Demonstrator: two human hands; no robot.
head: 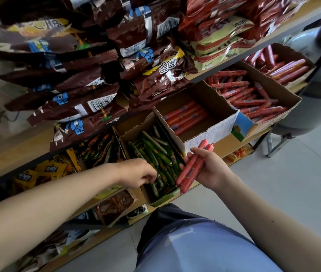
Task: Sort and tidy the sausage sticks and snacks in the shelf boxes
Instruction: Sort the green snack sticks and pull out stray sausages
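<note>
I look down at a low shelf [240, 160] of open card boxes, its front edge running from lower left up to the right. My left hand [140, 172] reaches over the near left rim of the green box [155, 202], fingers curled down among the green sticks [155, 154]; I cannot tell whether they pinch one or only touch. My right hand [208, 167] grips a small bundle of red sticks [192, 166], fingers wrapped round the middle, both ends free. The bundle slants over the shelf's front edge, just beside the green box's right wall, its upper tips in front of the white box [210, 132]. The green box is packed nearly wall to wall. The white box stands touching it on the right; red sausages [185, 118] lie in a row in its back half, and the near half shows bare card floor. Farther right, a big box [291, 107] is heaped with thin red sticks [253, 99], and beyond it another box [296, 54] holds thicker red ones. Brown snack bags [77, 75] overhang the upper shelf, close above the green box's back rim. Right of the shelf lies open grey floor [293, 183]. My blue clothing [195, 242] fills the bottom middle
</note>
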